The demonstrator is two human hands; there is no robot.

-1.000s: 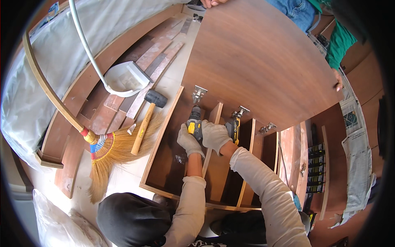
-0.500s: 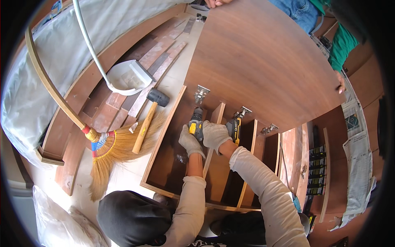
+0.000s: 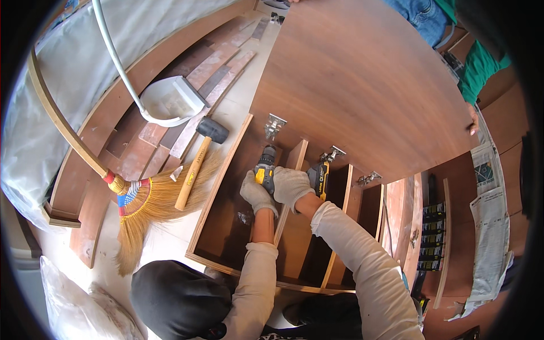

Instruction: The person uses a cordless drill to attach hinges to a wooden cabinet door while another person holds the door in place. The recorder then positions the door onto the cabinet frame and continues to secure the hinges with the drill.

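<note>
A yellow and black cordless drill [image 3: 264,173] lies sideways in my two gloved hands, inside the open wooden cabinet [image 3: 220,187]. My right hand [image 3: 292,187] is closed round its grip, and the battery end sticks out to the right. My left hand [image 3: 256,192] wraps the drill body behind the chuck. The chuck points up toward a metal hinge [image 3: 275,126] at the lower left of a large brown door panel [image 3: 368,85]. Two more hinges, a middle one [image 3: 333,153] and a right one [image 3: 368,178], sit along the same edge. The bit's tip is hard to make out.
A co-worker's hand [image 3: 472,120] steadies the panel's right side. Left of the cabinet lie a rubber mallet [image 3: 194,170], a straw broom [image 3: 139,215] and a white dustpan [image 3: 173,102] over wood strips. A dark-covered head [image 3: 181,297] shows at the bottom.
The whole view has shifted slightly, and most things appear a little further left. Both hands keep their hold on the drill. The co-worker's hand at the panel's top has nearly left the picture.
</note>
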